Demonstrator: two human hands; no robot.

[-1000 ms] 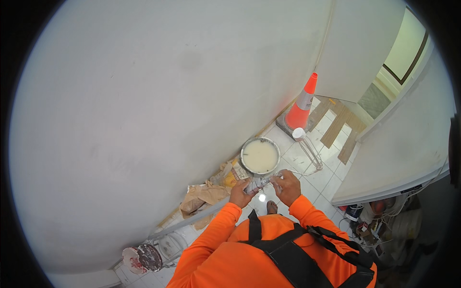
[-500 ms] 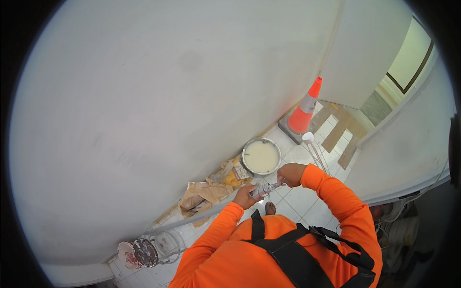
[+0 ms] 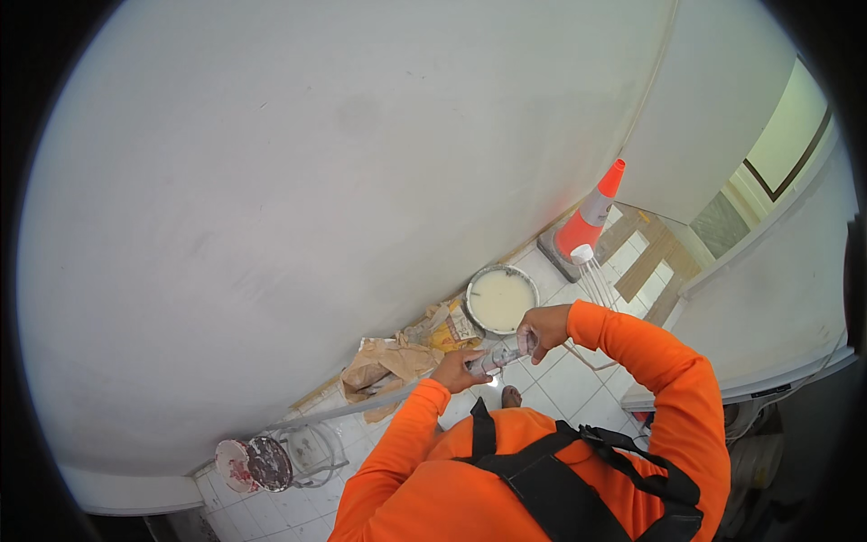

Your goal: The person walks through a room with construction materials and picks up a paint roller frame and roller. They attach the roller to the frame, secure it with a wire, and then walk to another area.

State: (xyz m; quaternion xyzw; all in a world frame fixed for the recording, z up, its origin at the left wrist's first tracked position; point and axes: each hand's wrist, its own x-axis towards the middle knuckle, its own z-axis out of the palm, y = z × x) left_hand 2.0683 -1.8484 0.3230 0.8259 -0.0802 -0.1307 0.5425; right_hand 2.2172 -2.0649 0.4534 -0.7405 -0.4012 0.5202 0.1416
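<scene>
In front of my orange-shirted body, my left hand [image 3: 459, 371] is closed on a grey-white, putty-smeared scraper [image 3: 495, 361]. My right hand [image 3: 545, 329] is closed around the handle of a second smeared scraper [image 3: 525, 341]. The two tools meet or overlap between my hands; I cannot make out where one ends. Just beyond them on the floor stands a round bucket [image 3: 502, 300] filled with creamy white mix. Beside it, to the left, lies a crumpled brown and yellow paper bag [image 3: 452, 329].
A large pale wall [image 3: 316, 181] rises beyond the bag and bucket. An orange traffic cone [image 3: 582, 226] stands at the far right, near a white-headed tool with a thin frame [image 3: 582, 255]. At lower left, a paint-stained bucket [image 3: 239, 465] sits by a stool-like metal frame [image 3: 313, 456].
My view has shifted slightly, so the bucket and cone appear lower and farther right. My right hand has turned a little over the scrapers; both hands keep their hold.
</scene>
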